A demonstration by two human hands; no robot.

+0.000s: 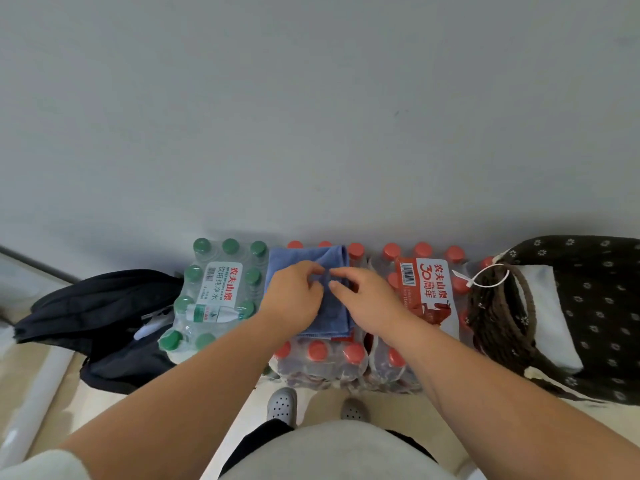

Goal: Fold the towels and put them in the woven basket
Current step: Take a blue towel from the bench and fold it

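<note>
1 blue towel (298, 258); 2 hands (left hand (294, 296), right hand (367, 300)); 1 green-cap water pack (214, 292); min. 2 red-cap packs (426, 293); 1 woven basket (492, 328).

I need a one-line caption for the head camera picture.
The left hand and right hand pinch a blue towel on a pack of red-capped bottles; woven basket at right.

— How is the blue towel (298, 258) lying?
— It is lying partly folded on the pack of red-capped bottles (322, 362), covering most of the pack's top. It is reaching from the far edge almost to the near edge, with a loose fold bunching near its far right corner.
— And the woven basket (498, 327)?
— It is sitting upright off to the right, well apart from the towel. It is showing dark brown weave, rope handles and a dark flowered lining, and a white cloth (550, 317) is lying inside.
</note>
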